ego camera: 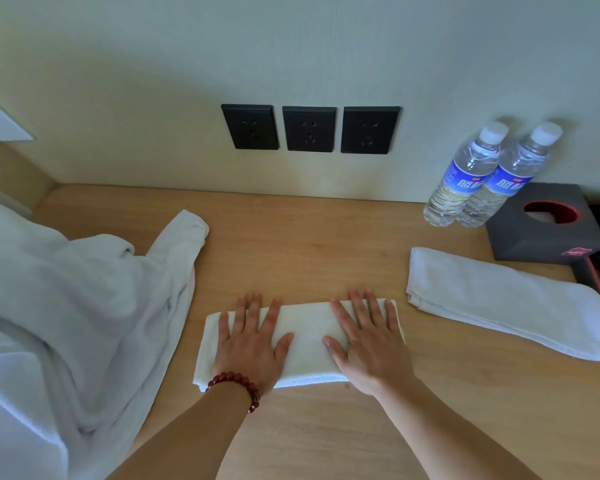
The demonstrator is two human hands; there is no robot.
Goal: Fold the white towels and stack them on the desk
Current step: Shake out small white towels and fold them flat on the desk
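Head view: a small white terry towel, folded into a flat rectangle (303, 344), lies on the light wooden desk (326, 237) near its front middle. The left hand (252, 344) lies flat on the towel's left half, fingers straight and slightly spread, fingertips reaching the towel's far edge; a dark red bead bracelet (238, 384) circles that wrist. The right hand (369, 344) lies flat on the right half, fingers likewise straight and spread, tips just over the far edge. A bare strip of towel shows between the two thumbs. To the right, apart from it, lies a second white towel folded into a long strip (506, 306). A loose heap of white towels (66, 306) fills the left side. Two clear water bottles with blue labels (478, 178) stand beside a dark grey tissue box (548, 226), and three black wall sockets (310, 129) sit above the desk.
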